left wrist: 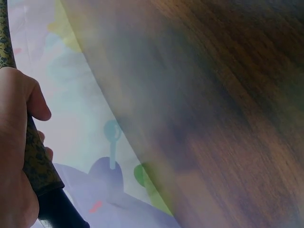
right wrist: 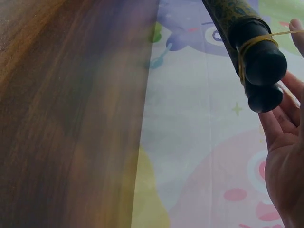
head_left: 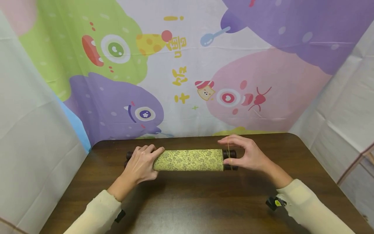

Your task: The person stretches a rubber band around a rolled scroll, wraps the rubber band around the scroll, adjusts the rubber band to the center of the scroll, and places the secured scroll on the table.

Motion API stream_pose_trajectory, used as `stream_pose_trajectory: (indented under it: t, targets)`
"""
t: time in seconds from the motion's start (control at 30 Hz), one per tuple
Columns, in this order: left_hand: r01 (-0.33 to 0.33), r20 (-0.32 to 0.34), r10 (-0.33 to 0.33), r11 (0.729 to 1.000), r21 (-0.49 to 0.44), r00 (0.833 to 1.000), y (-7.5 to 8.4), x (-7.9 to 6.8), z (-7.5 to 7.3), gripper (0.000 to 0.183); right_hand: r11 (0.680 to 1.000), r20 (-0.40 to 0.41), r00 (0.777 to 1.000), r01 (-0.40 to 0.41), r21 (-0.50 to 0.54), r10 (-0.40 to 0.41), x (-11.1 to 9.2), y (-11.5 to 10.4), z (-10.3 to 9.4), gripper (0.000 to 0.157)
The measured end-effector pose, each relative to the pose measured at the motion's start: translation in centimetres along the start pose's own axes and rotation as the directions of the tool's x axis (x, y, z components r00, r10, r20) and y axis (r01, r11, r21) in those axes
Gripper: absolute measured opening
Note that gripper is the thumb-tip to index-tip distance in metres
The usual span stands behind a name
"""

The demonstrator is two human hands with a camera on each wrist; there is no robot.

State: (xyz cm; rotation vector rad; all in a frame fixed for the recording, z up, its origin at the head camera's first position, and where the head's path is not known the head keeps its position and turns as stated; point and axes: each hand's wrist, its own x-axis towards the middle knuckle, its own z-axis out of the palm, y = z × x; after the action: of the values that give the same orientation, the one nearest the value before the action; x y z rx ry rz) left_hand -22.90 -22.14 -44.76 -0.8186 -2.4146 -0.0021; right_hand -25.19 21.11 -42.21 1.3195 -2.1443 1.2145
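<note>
A rolled scroll (head_left: 190,160) with yellow-green floral cloth is held above the table, its dark roller ends (right wrist: 267,64) side by side. My left hand (head_left: 143,162) grips the scroll near its left end, thumb and fingers wrapped around the cloth. A thin yellow rubber band (right wrist: 259,39) loops around the right roller ends. My right hand (head_left: 245,154) holds part of the band stretched away from the rollers, with thumb and fingers spread about that end. The right wrist view shows a taut strand reaching one digit; the exact hold is partly out of frame.
The brown wooden table (head_left: 187,201) lies below the hands. Behind it hangs a cartoon-printed cloth (head_left: 187,120), and pale cloth walls (head_left: 35,146) stand at both sides. A small dark device (head_left: 274,203) is at the right sleeve.
</note>
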Motion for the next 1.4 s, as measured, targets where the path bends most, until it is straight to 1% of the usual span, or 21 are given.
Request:
stream_pose_trajectory:
  t: [0.27, 0.57, 0.9, 1.13, 1.23, 1.4]
  targets:
    - [0.002, -0.001, -0.002, 1.0, -0.006, 1.0, 0.0, -0.1, 0.2, 0.075, 1.0, 0.001, 1.0, 0.0, 0.013, 0.0, 0.0, -0.1, 0.0, 0.066]
    - [-0.002, -0.031, 0.002, 1.0, 0.015, 1.0, -0.2, 0.0, 0.0, 0.073, 0.998, -0.002, 0.998, -0.065, 0.02, 0.065, -0.6, 0.0, 0.2, 0.059]
    - [-0.009, -0.058, 0.011, 0.999, 0.046, 0.998, -0.4, 0.2, -0.1, 0.076, 0.998, -0.041, 0.998, -0.046, 0.037, 0.048, -1.1, 0.5, 0.9, 0.052]
    - [0.018, -0.041, -0.016, 0.999, 0.047, 0.999, -0.3, 0.2, -0.3, 0.072, 0.997, -0.075, 0.996, -0.043, 0.062, 0.047, -1.3, 0.7, 1.2, 0.053]
    - [0.032, -0.047, -0.03, 0.999, 0.035, 0.998, -0.2, 0.1, -0.3, 0.072, 0.997, -0.091, 0.995, -0.041, 0.066, 0.047, -1.3, 0.8, 1.2, 0.052]
    - [0.035, -0.061, -0.033, 0.999, 0.028, 0.998, -0.2, 0.2, -0.2, 0.072, 0.997, -0.104, 0.993, -0.05, 0.065, 0.057, -1.4, 0.9, 1.3, 0.051]
